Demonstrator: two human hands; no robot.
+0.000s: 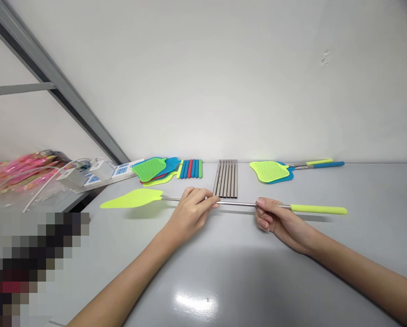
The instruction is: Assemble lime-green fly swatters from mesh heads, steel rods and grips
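A fly swatter (237, 204) with a yellow-green paddle, a thin metal telescopic rod and a yellow-green grip lies crosswise in front of me, slightly above the table. My left hand (193, 211) is closed round the rod on the paddle side. Near the grip, my right hand (278, 220) pinches the rod between thumb and fingers. Behind my left hand stands a row of several metal tubes (227, 179). To their left is a row of coloured grips (189, 169), beside a stack of loose swatter paddles (150, 170) in green, blue, red and yellow.
Two whole fly swatters (269, 171), one yellow-green and one blue, lie at the back right by the wall. A white power strip (121, 171) with plugged-in adapters sits at the back left. Beyond it are plastic bags of pink items (29, 175). The grey table (244, 281) extends towards me.
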